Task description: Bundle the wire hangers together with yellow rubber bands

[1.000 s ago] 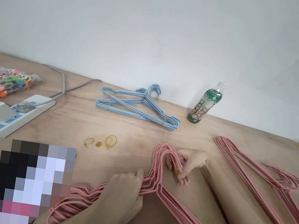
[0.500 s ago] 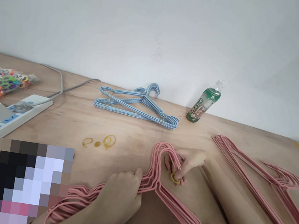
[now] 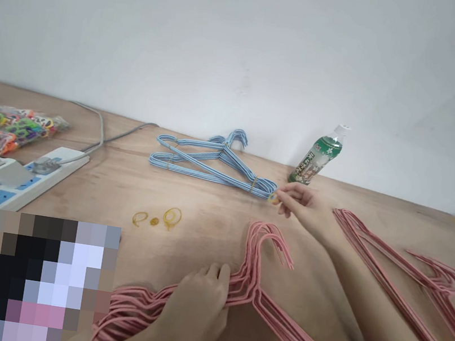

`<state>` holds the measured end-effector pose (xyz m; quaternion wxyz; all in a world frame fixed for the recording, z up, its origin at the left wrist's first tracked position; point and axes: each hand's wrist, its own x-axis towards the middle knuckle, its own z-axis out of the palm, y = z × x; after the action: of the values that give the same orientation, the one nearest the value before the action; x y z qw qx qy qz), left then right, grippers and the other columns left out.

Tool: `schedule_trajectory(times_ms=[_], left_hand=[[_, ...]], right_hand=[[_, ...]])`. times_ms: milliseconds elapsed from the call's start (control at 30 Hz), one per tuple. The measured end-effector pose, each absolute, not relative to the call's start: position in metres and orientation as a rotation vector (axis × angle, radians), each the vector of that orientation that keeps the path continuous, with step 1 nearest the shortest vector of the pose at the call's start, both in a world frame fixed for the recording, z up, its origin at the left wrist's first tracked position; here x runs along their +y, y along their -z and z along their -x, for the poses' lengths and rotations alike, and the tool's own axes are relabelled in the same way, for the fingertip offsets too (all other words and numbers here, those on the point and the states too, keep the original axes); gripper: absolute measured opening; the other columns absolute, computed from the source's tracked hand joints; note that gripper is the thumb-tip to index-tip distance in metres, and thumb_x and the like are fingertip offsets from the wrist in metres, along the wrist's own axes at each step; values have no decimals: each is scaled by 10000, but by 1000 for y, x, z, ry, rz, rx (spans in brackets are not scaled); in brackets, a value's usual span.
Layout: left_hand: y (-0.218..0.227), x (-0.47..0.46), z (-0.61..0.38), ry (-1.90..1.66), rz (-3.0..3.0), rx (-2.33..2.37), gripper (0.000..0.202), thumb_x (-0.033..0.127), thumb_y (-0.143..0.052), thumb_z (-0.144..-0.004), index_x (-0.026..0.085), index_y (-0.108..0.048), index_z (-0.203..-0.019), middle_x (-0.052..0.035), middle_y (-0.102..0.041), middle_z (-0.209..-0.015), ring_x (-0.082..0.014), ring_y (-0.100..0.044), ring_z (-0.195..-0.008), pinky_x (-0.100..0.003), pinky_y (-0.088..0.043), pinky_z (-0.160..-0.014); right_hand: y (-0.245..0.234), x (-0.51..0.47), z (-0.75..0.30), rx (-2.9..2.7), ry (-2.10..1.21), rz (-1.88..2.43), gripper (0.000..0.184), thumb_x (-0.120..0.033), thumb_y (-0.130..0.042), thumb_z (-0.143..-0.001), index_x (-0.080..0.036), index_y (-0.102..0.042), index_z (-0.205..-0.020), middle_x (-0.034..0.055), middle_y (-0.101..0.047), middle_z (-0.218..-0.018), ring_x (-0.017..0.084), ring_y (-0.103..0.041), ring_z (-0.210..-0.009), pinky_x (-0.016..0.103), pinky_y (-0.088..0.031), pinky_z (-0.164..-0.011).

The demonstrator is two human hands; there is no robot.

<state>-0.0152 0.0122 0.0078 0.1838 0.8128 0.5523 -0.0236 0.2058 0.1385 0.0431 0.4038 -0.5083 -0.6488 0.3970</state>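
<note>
A bundle of pink clothes hangers (image 3: 292, 334) lies at the front, hooks curving up and to the right. My left hand (image 3: 196, 305) is closed around the hangers' left shoulder, just beside the hooks; its fingertips are hidden. Beyond the hooks, my right hand (image 3: 295, 199) pinches a small yellow rubber band (image 3: 273, 198) between thumb and fingers. That band appears close in front of the right end of a bundle of blue hangers (image 3: 207, 159), which has yellow bands around it. More yellow rubber bands (image 3: 172, 218) lie on the wooden table, left of the pink hooks.
A green-labelled bottle (image 3: 319, 156) stands near the wall. More pink hangers (image 3: 386, 280) lie at the right. On the left are a power strip (image 3: 57, 162) with plugs and a cable, and a plastic bag of colourful items (image 3: 11, 129). A pixelated patch covers the lower left.
My right hand has moved up and away from beside the pink hooks, carrying the yellow rubber band toward the blue hangers. My left hand keeps its grip on the pink hangers.
</note>
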Motion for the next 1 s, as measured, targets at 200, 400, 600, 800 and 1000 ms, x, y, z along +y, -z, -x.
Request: schedule_trajectory(times_ms=[200, 400, 600, 800, 1000], left_hand=[[3, 6, 14, 9, -2356, 1526, 455, 29, -407, -665, 145, -599, -1062, -110, -625, -1019, -259, -603, -919, -395, -504, -795], [5, 8, 12, -24, -2354, 1544, 451, 9, -405, -666, 126, -599, -1056, -126, -632, -1002, -266, -619, -897, -407, -519, -771], [7, 8, 12, -55, -2362, 1558, 442, 0, -425, -675, 121, -600, -1063, -132, -645, -1002, -270, -626, -922, -397, -524, -773], [1, 8, 13, 34, -2395, 1511, 351, 51, -424, -801, 107, -590, -1105, -146, -641, -1051, -285, -629, -949, -410, -534, -769], [0, 7, 14, 52, -2410, 1493, 323, 71, -420, -842, 103, -593, -1112, -144, -648, -1048, -279, -627, -962, -398, -536, -775]], right_hand=[[-45, 100, -145, -1873, -1178, 1093, 178, -354, -584, -858, -188, -605, -919, 20, -682, -810, 127, -648, -681, 265, -524, -636], [-59, 107, -135, -2399, -734, 1081, 158, -168, -539, -863, -210, -621, -992, -1, -685, -854, 116, -614, -759, 236, -448, -662], [-55, 134, -65, -2547, -800, 721, 83, -213, -650, -810, -176, -591, -767, -25, -628, -719, 95, -552, -644, 206, -390, -579], [-46, 153, -2, -2469, -1056, 788, 59, -183, -616, -841, -156, -574, -810, -27, -633, -690, 84, -590, -638, 195, -420, -625], [-53, 144, -6, -2491, -870, 827, 95, -147, -530, -855, -154, -591, -782, 13, -648, -785, 101, -562, -700, 223, -385, -663]])
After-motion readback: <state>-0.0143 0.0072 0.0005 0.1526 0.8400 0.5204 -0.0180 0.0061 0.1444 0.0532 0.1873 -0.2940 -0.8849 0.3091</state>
